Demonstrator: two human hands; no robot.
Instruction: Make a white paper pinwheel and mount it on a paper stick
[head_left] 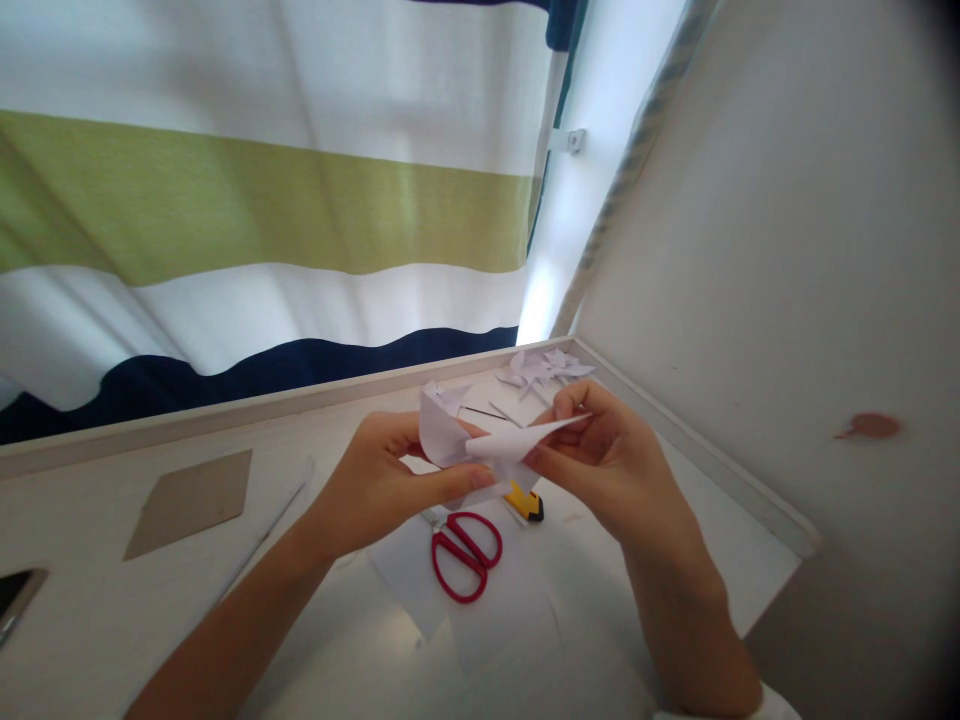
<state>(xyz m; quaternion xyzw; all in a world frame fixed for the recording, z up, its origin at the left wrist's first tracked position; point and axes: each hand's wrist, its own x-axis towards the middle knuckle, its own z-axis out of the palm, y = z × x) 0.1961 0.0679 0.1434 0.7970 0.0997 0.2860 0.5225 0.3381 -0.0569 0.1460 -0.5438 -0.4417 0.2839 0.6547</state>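
A white paper pinwheel (502, 445) with curled blades is held up over the table between both hands. My left hand (405, 475) pinches its left side, the thumb lying across the lower blade. On the other side, my right hand (592, 455) grips a pointed blade between thumb and fingers. Just below lie red-handled scissors (466, 555), their blades partly hidden, and a yellow-and-black utility knife (527, 502), partly covered by the paper. White paper sheets (502, 625) rest under the scissors.
Several folded paper pinwheels (544, 370) sit in the back corner, with thin sticks in front. To the left are a brown cardboard piece (191, 502), a long thin strip (262, 540) and a dark phone-like object (19, 600). A striped curtain (300, 200) hangs behind; a wall (787, 250) stands right.
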